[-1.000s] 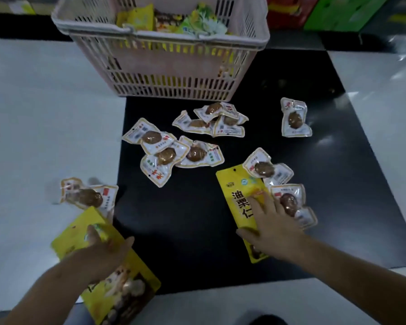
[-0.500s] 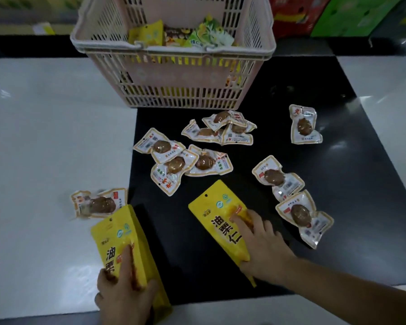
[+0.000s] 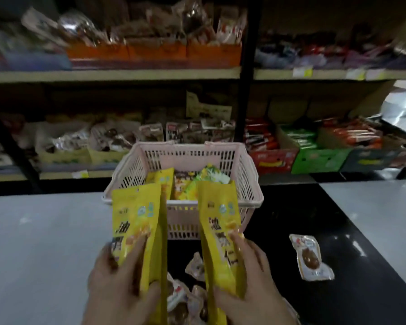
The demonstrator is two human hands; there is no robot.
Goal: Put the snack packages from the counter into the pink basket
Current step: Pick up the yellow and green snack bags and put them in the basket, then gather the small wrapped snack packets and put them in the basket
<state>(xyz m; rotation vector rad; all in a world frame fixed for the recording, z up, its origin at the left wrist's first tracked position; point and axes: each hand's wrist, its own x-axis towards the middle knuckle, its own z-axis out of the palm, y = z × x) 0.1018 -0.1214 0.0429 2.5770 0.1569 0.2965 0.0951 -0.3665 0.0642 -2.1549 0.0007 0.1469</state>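
Upright, both yellow pouches (image 3: 136,221), tops basketward.

A shop; shelves (image 3: 131,75) of packaged snacks, price tags (image 3: 302,72); boxed goods (image 3: 319,158) behind a counter (image 3: 40,242)

Two bare hands only, left hand (image 3: 120,285) & right hand (image 3: 249,280): no gloves, rings or watch visible, no sleeve showing at either wrist, fingers (image 3: 136,252) slim w/ short plain nails, rest of arms cut off by bottom edge.
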